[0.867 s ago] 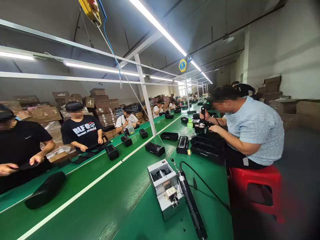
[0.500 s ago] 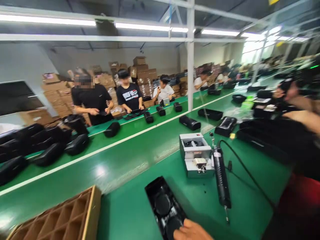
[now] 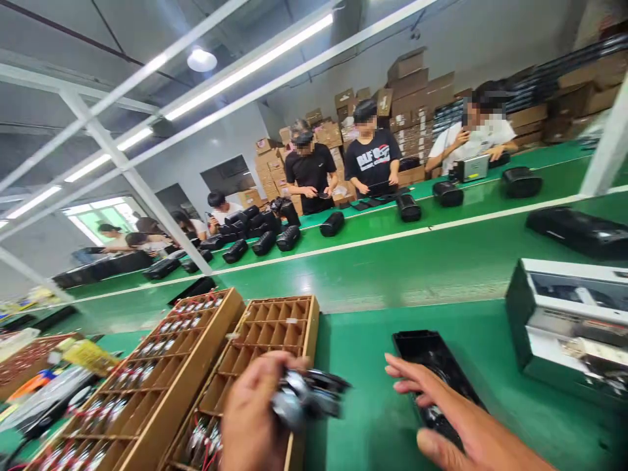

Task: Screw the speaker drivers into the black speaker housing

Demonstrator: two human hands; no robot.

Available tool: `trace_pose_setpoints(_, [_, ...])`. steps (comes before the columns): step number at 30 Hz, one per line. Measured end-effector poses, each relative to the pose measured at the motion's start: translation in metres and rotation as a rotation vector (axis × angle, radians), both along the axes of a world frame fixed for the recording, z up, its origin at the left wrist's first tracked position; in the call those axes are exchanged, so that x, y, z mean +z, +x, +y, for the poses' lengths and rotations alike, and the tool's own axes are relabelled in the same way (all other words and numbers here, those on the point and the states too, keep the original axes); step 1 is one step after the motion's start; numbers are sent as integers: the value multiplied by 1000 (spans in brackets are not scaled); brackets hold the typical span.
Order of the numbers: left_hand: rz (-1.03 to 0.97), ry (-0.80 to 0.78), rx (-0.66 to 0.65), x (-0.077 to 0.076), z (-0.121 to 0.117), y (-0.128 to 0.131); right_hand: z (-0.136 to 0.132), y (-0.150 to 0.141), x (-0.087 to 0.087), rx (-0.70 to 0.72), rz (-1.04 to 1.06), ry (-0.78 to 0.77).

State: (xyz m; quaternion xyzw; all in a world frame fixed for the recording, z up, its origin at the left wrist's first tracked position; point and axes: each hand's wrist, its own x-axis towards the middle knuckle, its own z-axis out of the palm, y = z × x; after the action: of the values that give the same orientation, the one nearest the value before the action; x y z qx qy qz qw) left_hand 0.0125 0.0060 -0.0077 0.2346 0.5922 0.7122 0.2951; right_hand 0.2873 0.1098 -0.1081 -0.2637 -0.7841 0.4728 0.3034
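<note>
My left hand (image 3: pixel 252 418) is closed around shiny round metal parts with dark rims, which look like speaker drivers (image 3: pixel 304 399); motion blurs them. It is above the right edge of a divided cardboard box (image 3: pixel 275 314), where more such drivers (image 3: pixel 203 438) with red wires sit in the near cells. My right hand (image 3: pixel 461 412) is open, fingers spread, over a long black plastic housing (image 3: pixel 417 337) lying on the green bench. The hand hides much of the housing's inside, so I cannot tell whether they touch.
A second divided box (image 3: pixel 196 366) holds rows of drivers at left. A grey and white machine (image 3: pixel 554 340) stands at right. Beyond, a green conveyor (image 3: pixel 343 281) carries black speaker cases (image 3: pixel 333 224); several co-workers stand or sit behind it. A yellow bottle (image 3: pixel 91 356) is at far left.
The view has swung left, bringing both divided boxes in. My left hand has appeared holding the drivers. My right hand, earlier at the housing's near end, is now spread over it.
</note>
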Motion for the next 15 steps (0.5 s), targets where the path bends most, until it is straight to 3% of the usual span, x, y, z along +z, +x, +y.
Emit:
trace_pose_setpoints(3, [-99, 132, -227, -30, 25, 47, 0, -20, 30, 277, 195, -657])
trace_pose_setpoints(6, [-174, 167, -272, -54, 43, 81, -3, -21, 41, 429, 332, -1003])
trace_pose_setpoints(8, [-204, 151, -264, -63, 47, 88, -5, -17, 38, 395, 370, -1023])
trace_pose_setpoints(10, [-216, 116, -230, -68, 49, 84, -8, -15, 31, 246, 416, -967])
trace_pose_setpoints(13, [-178, 19, -168, -76, 55, 66, -10, -19, 15, -22, 513, -891])
trace_pose_setpoints(15, [-87, -54, -182, -84, 59, 52, -11, -22, 5, -107, 583, -901])
